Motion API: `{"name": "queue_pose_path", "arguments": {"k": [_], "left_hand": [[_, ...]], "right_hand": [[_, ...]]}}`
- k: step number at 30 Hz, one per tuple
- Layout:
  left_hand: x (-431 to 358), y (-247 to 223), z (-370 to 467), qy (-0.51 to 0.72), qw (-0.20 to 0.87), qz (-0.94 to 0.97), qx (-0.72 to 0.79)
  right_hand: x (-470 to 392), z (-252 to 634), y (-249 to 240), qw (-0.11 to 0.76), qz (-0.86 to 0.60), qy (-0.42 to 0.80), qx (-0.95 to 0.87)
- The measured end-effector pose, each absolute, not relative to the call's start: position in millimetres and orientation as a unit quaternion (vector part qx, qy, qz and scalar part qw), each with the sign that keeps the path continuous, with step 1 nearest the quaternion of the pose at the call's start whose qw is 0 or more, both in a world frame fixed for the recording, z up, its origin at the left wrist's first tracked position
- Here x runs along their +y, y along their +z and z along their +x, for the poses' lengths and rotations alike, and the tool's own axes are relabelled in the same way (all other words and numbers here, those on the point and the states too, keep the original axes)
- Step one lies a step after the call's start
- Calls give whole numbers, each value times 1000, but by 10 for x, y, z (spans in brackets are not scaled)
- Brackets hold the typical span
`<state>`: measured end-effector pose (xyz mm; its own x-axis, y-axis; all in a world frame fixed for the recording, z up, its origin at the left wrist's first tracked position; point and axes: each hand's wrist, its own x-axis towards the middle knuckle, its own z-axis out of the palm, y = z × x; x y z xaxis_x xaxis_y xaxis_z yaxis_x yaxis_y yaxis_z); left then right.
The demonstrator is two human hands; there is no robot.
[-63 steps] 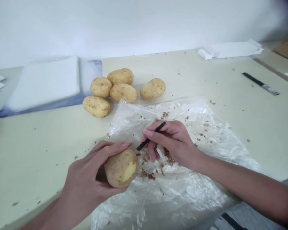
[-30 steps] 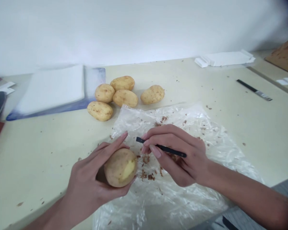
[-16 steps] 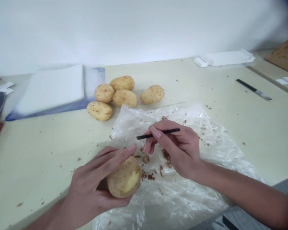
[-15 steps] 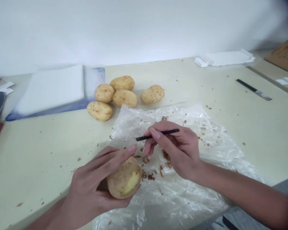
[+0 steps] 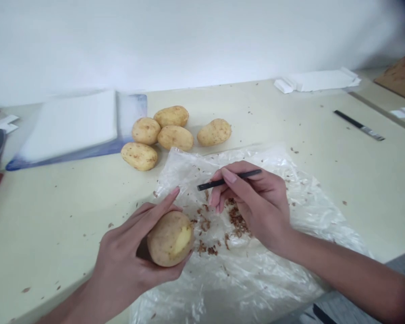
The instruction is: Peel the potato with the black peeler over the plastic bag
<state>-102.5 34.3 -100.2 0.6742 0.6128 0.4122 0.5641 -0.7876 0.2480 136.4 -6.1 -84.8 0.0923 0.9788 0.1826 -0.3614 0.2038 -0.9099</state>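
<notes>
While the left hand (image 5: 121,252) cups a tan, rounded potato (image 5: 168,238) with a bare yellow patch, the right hand (image 5: 263,202) holds a thin black stick with a flat tip (image 5: 213,184).

Left grip: closed partway round the potato, digits along its far and near sides, 1 fingertip reaching past the far side. Right grip: closed, stick pinched between thumb and fingers, tip pointing left. Tip is apart from the potato, beyond it and slightly right.

Potato is over the left part of a crumpled clear plastic sheet (image 5: 222,288), yellow patch facing right; cannot tell whether it touches the sheet. Brown curled peel scraps (image 5: 238,220) lie on the sheet between the hands, densest beside the right hand. Small flecks dot the pale greenish table (image 5: 54,225).

Beyond the sheet: 4 tan oval potatoes (image 5: 175,137) close together, plus 1 lone tan potato (image 5: 214,132) just right of them. Left of the group: a flat white stack (image 5: 70,128) on a blue-edged board (image 5: 135,112). Far right: a flat black strip (image 5: 351,120) with a paler end.
</notes>
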Motion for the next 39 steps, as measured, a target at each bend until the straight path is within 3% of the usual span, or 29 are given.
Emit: {"name": "queue_pose_path", "arguments": {"k": [7,20,34,39], "left_hand": [[341,-979,-1017,237,64,912,330],[396,-964,-997,235,162,902,323],[384,-979,-1003,236,173,898,329],[376,-981,-1020,227,185,891,348]], "right_hand": [[-33,1415,-890,638,-370,521,-430],[-97,1390,-904,514,-287,648,-484],[-76,1463,-936,448,-262,700,-491],[-20,1483,-1036,495,-326,652,-473]]}}
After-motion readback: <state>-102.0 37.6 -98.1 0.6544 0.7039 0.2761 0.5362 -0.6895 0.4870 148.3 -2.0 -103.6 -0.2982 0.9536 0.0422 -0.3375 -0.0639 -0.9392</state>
